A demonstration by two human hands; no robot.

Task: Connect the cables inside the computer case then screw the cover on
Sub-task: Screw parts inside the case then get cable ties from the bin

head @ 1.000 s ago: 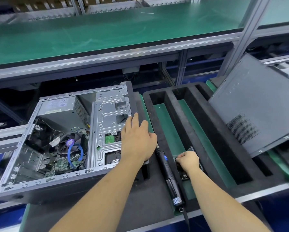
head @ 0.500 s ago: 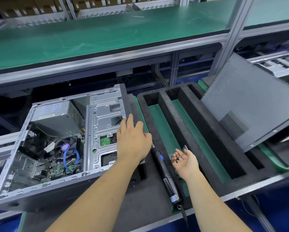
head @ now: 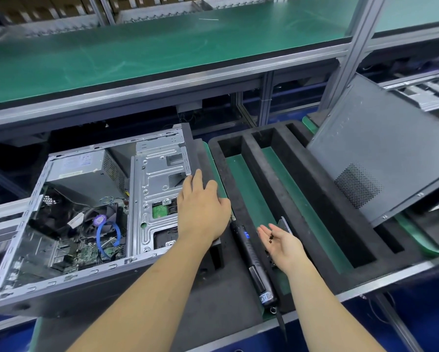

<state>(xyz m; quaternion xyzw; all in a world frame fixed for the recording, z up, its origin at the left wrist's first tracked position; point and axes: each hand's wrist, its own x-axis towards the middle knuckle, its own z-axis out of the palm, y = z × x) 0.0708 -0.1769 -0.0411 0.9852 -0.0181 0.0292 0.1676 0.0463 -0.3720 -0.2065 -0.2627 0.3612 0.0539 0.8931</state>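
1. Left hand (head: 203,207): palm down, fingers straight and together, resting flat on the right end of the open grey steel computer case (head: 91,219), over the silver perforated drive bracket (head: 160,196). Nothing gripped. Likely purpose: steadying the case on the bench.
2. Right hand (head: 280,241): palm up, fingers loosely extended, cupped to keep several small dark screws (head: 270,237) from rolling off. No pinch applied; screws simply lying in the palm. Likely fetched for the cover step.
3. Black pen-shaped electric screwdriver (head: 251,262): lying between the two hands in a slot of the black foam tray (head: 315,199), just beside the right wrist. Long axis running near to far; narrow bit end away from the person, cord end toward the bench edge. Judged ready for pick-up by the right hand.
4. Computer case: lying on its side at left, open face up. Long axis left to right, slightly skewed, front end toward the tray. Blue looped cable (head: 109,237) visible inside; connection state too small to tell.
5. Dark grey flat metal side cover (head: 381,153) with a perforated vent patch: tilted against the frame at right, well apart from the case. Not yet fitted.
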